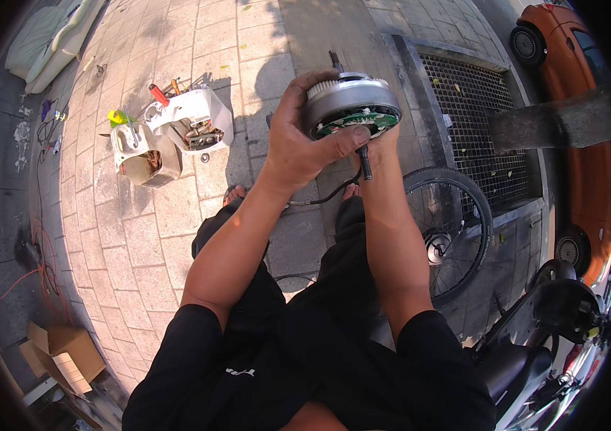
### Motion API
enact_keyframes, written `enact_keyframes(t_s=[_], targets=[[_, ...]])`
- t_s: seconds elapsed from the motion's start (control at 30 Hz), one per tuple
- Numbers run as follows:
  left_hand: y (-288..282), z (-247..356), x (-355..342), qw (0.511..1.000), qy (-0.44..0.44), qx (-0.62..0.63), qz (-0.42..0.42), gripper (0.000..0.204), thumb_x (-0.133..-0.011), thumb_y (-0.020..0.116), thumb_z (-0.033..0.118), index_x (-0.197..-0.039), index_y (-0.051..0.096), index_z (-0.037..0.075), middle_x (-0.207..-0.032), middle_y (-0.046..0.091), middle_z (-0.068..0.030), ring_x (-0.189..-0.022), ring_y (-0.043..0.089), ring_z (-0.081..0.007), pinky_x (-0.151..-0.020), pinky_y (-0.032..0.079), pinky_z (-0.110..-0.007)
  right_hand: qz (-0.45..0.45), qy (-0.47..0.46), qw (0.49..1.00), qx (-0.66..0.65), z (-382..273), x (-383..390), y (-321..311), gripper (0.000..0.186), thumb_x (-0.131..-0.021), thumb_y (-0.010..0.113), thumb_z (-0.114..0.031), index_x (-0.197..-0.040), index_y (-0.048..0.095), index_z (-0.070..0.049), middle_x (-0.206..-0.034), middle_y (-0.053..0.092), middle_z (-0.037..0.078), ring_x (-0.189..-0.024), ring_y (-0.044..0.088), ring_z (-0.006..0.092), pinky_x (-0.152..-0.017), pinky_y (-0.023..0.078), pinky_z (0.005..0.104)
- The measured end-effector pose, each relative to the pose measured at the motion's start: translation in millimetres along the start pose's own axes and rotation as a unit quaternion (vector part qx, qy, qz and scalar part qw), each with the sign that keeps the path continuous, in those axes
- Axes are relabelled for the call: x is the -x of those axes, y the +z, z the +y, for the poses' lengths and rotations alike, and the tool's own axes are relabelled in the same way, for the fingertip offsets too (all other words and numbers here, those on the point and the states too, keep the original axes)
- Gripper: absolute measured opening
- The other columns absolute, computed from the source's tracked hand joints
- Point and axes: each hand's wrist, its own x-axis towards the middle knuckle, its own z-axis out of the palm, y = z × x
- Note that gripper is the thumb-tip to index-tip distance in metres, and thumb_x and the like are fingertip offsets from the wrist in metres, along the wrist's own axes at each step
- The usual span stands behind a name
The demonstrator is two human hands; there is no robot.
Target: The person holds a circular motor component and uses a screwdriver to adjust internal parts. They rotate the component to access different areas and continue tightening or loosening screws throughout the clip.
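Observation:
Raised in front of me is a round hub motor part [352, 99], with a silver metal ring, a white toothed edge and a green circuit board on its near face. A dark axle sticks out at its top and bottom, and a black cable [336, 192] hangs from the lower end. My left hand [298, 136] wraps its left side, the thumb pressed across the near face beside the axle. My right hand [386, 136] supports it from behind on the right; most of its fingers are hidden by the motor part.
On the paving at left stand two cut white plastic containers [218, 109] [169, 147] with tools and small parts. A bicycle wheel [484, 215] lies right of my legs, beside a metal grate [464, 93]. Further out are an orange car [586, 172], a cardboard box [79, 352] and a parked scooter [528, 359].

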Motion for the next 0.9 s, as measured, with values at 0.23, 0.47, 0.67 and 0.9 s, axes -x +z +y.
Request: enact_keyframes(t_s=[0.23, 0.47, 0.67, 0.9], targets=[[30, -5, -17, 0.996, 0.03, -0.073, -0.031, 0.078, -0.076, 0.096, 0.014, -0.14, 0.054, 0.0, -0.131, 0.065, -0.0155, -0.119, 0.067, -0.0261, -0.102, 0.057, -0.039, -0.015, -0.046, 0.993, -0.103, -24, -2, -8, 0.047, -0.102, 0.045, -0.036, -0.103, 0.069, 0.003, -0.096, 0.075, 0.019, -0.088, 0.074, 0.0343, -0.083, 0.063, 0.0479], [39, -51, -14, 0.977, 0.124, -0.151, -0.085, 0.075, -0.074, 0.096, 0.014, -0.136, 0.056, 0.002, -0.134, 0.059, -0.0129, -0.122, 0.062, -0.0237, -0.102, 0.055, -0.037, 0.015, -0.035, 0.998, -0.059, -55, -2, -42, 0.035, -0.096, 0.059, -0.035, -0.092, 0.07, -0.002, -0.085, 0.074, 0.015, -0.076, 0.072, 0.0332, -0.075, 0.061, 0.0468], [50, -54, -22, 0.935, 0.215, -0.259, -0.111, 0.076, -0.069, 0.097, 0.021, -0.132, 0.057, 0.003, -0.131, 0.059, -0.0176, -0.121, 0.062, -0.0278, -0.102, 0.052, -0.041, 0.092, -0.029, 0.988, -0.123, -68, -16, -53, 0.029, -0.095, 0.064, -0.028, -0.072, 0.055, -0.014, -0.068, 0.061, 0.007, -0.065, 0.065, 0.0243, -0.064, 0.056, 0.0398], [50, -56, -25, 0.924, 0.21, -0.298, -0.115, 0.079, -0.066, 0.098, 0.025, -0.13, 0.057, 0.005, -0.131, 0.058, -0.0194, -0.123, 0.061, -0.03, -0.106, 0.05, -0.043, 0.04, -0.064, 0.987, -0.141, -60, -18, -50, 0.032, -0.097, 0.062, -0.026, -0.07, 0.051, -0.014, -0.07, 0.061, 0.009, -0.064, 0.062, 0.0251, -0.063, 0.054, 0.0399]])
